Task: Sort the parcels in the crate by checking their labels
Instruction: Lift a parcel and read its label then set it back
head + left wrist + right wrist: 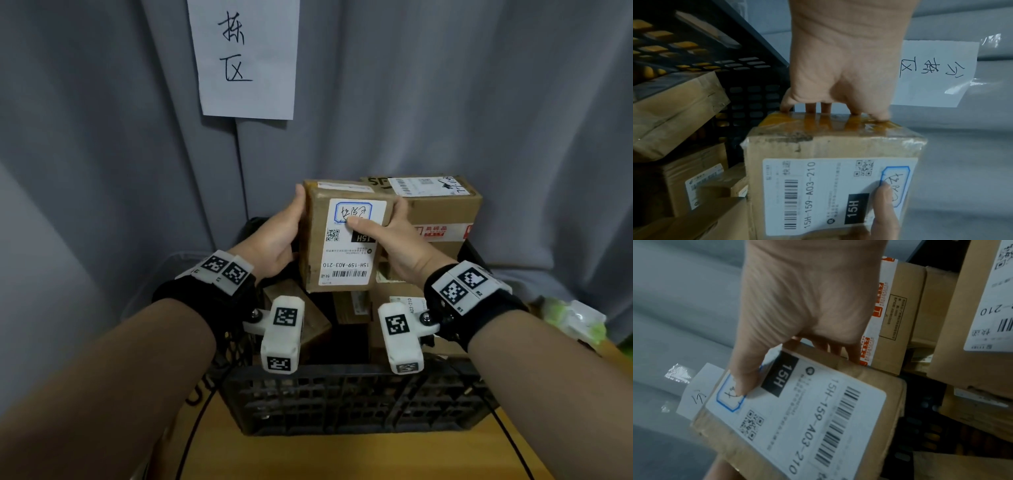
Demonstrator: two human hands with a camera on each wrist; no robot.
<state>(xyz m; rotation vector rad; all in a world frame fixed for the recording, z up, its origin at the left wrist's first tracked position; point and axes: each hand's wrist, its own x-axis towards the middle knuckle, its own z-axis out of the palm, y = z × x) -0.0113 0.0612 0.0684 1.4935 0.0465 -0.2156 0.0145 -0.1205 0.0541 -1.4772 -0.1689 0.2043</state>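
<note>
Both hands hold a small cardboard parcel [315, 240] up above the black crate [342, 397], its white label [346, 270] facing me and reading 15H-159-A03-210. My left hand [277, 236] grips its left side, fingers curled over the taped far edge, as the left wrist view shows on the parcel [830, 146]. My right hand [394, 236] grips the right side, with the thumb lying on the label's blue-framed handwritten box [729, 399]. More cardboard parcels [438, 212] are stacked in the crate behind and beneath.
The crate stands on a wooden table [342, 459] against a grey curtain [102, 137]. A handwritten paper sign [246, 58] hangs on the curtain above. A green and white packet [575, 322] lies at the right. Black cables [195, 428] run along the table.
</note>
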